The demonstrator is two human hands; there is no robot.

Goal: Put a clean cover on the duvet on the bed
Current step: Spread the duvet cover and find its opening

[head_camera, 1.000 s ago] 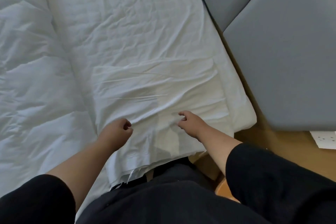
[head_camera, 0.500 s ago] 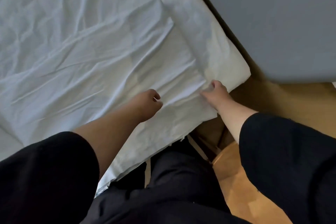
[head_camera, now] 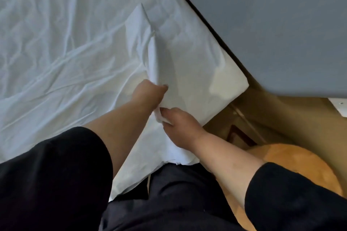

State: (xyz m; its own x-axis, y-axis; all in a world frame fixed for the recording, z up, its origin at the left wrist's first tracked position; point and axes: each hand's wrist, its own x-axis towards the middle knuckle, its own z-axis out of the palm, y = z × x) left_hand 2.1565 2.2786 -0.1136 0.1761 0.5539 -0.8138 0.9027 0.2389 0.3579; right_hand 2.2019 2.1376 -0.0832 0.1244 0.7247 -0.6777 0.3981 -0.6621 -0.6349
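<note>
- White cover (head_camera: 78,58) spread flat over bed, corner (head_camera: 234,82) near grey panel (head_camera: 281,24).
- Left hand (head_camera: 148,93) fisted tight on raised fold (head_camera: 150,47) of cover, just inboard of corner; fold lifted in a ridge running away from hand.
- Right hand (head_camera: 180,124) just below left hand, nearer bed edge; fingers pinched narrow on a small bunch of white cloth, hands nearly touching.
- Likely step: finding or opening cover edge near corner, judged from grips only.
- Duvet: cannot tell if under, inside or apart from cover; all white, no clear seam.
- Container check: cover acts as the bag; opening not visible, contents not visible.
- Risk: gripping two layers together, so cover stays shut when pulled.
- Risk: pulling fold sideways drags whole cover off corner toward floor (head_camera: 272,118), since corner overhangs bed edge.
- Risk: thin cloth slipping from right pinch, small bite only.
- Orange round object (head_camera: 300,170) below corner, on floor side; could snag hanging cloth.
</note>
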